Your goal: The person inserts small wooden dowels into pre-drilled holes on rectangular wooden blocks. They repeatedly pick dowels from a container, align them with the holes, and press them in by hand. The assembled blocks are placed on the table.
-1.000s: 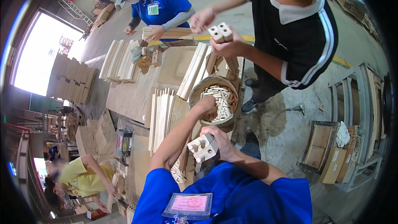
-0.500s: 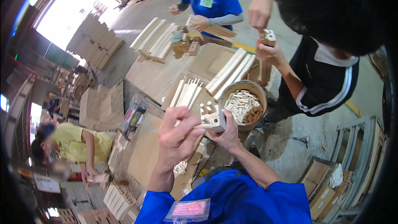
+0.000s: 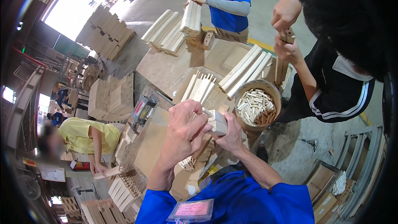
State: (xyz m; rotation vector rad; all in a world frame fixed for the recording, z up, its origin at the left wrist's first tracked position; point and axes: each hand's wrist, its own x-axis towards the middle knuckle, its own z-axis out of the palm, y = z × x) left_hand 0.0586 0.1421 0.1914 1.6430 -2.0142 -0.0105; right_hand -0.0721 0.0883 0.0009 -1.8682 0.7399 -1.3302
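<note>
- While I watch from the head camera, my left hand [image 3: 182, 130] is curled nearly closed, fingers pressed against the near end of a pale wooden block [image 3: 217, 122]; whether a dowel sits under the fingertips I cannot tell
- my right hand [image 3: 232, 135] cups the block from below and behind, fingers wrapped around it; the block sits between both hands, raised above the workbench [image 3: 166, 68]
- just beyond the block stands a round tub [image 3: 271, 89] heaped with short wooden dowels [image 3: 255, 105]; it is near my right hand, not touching it
- long pale slats [image 3: 244, 70] lie on the bench beside the tub; a second fan of slats [image 3: 201, 87] lies just past my left hand
- across the bench, a person in black [image 3: 331, 95] holds a small wooden piece [image 3: 287, 36] in both hands; another person in blue [image 3: 228, 0] grips a stack of slats
</note>
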